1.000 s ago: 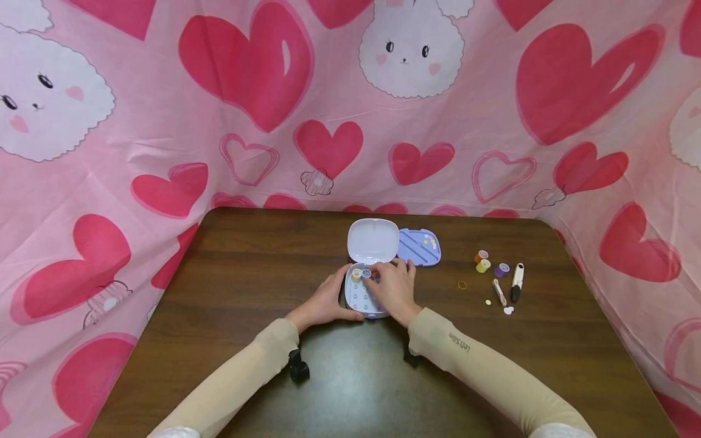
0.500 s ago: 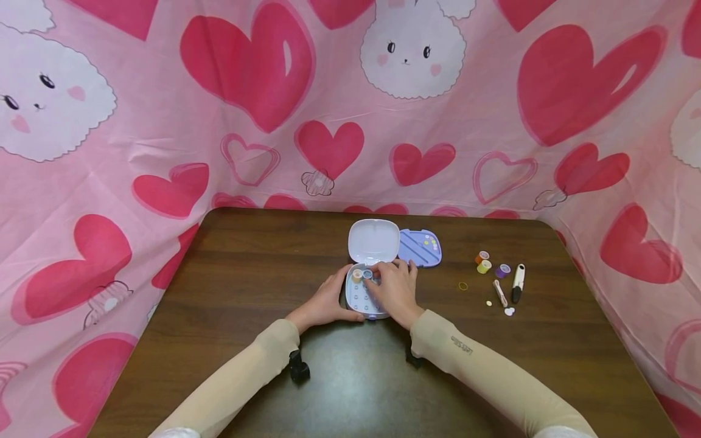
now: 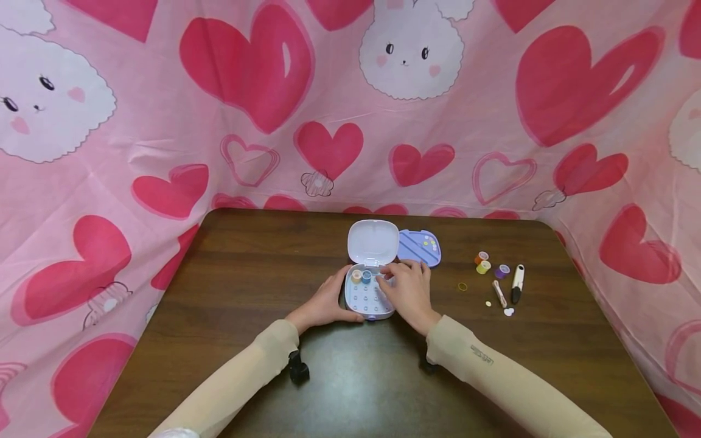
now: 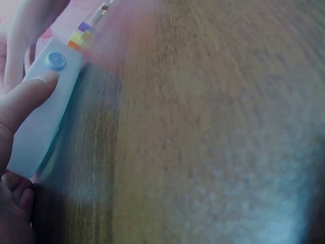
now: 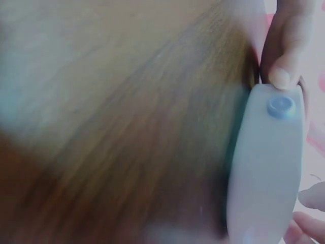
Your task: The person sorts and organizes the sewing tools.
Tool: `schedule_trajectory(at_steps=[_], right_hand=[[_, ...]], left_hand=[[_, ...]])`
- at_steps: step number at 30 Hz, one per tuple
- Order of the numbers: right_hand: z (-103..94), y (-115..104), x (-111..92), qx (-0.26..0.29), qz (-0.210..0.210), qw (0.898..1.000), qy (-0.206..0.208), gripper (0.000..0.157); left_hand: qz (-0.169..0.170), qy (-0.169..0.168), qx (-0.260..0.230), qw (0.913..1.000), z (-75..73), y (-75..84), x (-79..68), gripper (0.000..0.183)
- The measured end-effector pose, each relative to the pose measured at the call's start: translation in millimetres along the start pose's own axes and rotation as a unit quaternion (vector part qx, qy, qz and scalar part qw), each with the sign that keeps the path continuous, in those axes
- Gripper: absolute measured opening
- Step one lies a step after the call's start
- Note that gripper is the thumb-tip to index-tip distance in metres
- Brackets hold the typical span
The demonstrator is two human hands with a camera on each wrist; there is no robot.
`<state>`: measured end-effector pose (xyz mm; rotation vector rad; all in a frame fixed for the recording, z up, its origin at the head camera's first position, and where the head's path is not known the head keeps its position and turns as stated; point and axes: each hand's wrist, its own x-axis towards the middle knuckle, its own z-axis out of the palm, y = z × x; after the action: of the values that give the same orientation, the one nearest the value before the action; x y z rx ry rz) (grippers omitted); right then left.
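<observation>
A small white sewing box (image 3: 370, 299) lies on the table with its lid (image 3: 373, 242) raised behind it. Rows of short pegs stand inside. Two thread spools sit at its back left, a cream spool (image 3: 356, 277) and a blue spool (image 3: 366, 277). My left hand (image 3: 325, 300) grips the box's left side, with the thumb across the front near a round blue button (image 4: 56, 61). Over the box's right part is my right hand (image 3: 409, 291), its fingertips just right of the blue spool and apart from it. I see nothing between those fingers.
A lilac tray (image 3: 412, 252) with small buttons lies behind the right hand. Further right are orange (image 3: 481, 257), yellow (image 3: 483, 267) and purple (image 3: 502, 272) spools, a white-and-black tool (image 3: 517, 284), a pale bundle (image 3: 499, 294), white bits (image 3: 509, 312) and a yellow ring (image 3: 462, 286).
My right hand has let go of the blue spool and shifted right, leaving the spool standing in the box beside the cream one. The left hand keeps its place on the box.
</observation>
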<state>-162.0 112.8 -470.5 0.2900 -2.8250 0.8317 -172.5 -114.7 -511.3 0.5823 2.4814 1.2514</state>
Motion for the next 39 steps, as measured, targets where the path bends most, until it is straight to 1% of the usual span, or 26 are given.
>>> schedule_trajectory(at_steps=[5,8,12,17,24,28,33,36,39], right_hand=[[-12.8,12,-6,0.006,-0.033,0.999,0.027,0.017],[-19.3,19,-10,0.004,-0.041,0.999,0.035,0.017],[-25.9,29,-15,0.001,-0.043,0.998,0.042,0.018],[-33.3,39,-19,-0.005,-0.051,0.997,0.064,0.019],[-47.6,53,-23,-0.002,-0.043,0.996,0.078,0.023],[-53.9,64,-24,-0.002,-0.048,0.994,0.101,0.026],[-60.8,79,-28,-0.001,-0.061,0.989,0.136,0.024],[-65.3,88,-31,-0.003,-0.058,0.988,0.145,0.024],[-70.5,97,-35,-0.001,-0.047,0.989,0.143,0.024]], left_hand=[[-0.001,0.003,0.002,1.0000,-0.8,1.5,-0.3,0.123],[-0.004,0.002,0.002,1.0000,-1.0,2.5,-1.1,0.123],[-0.010,-0.002,0.000,0.9999,-0.7,2.8,-2.2,0.123],[-0.010,-0.001,-0.001,0.9999,-0.6,2.3,-2.3,0.122],[-0.011,-0.003,0.001,0.9999,-0.6,1.9,-0.6,0.122],[-0.013,-0.004,0.001,0.9999,-1.3,2.1,0.1,0.122],[-0.012,-0.003,0.001,0.9999,-1.3,1.8,0.0,0.122],[-0.011,-0.004,0.001,0.9999,-0.8,1.4,-0.4,0.122],[-0.011,-0.005,0.000,0.9999,-0.5,0.7,-0.7,0.122]])
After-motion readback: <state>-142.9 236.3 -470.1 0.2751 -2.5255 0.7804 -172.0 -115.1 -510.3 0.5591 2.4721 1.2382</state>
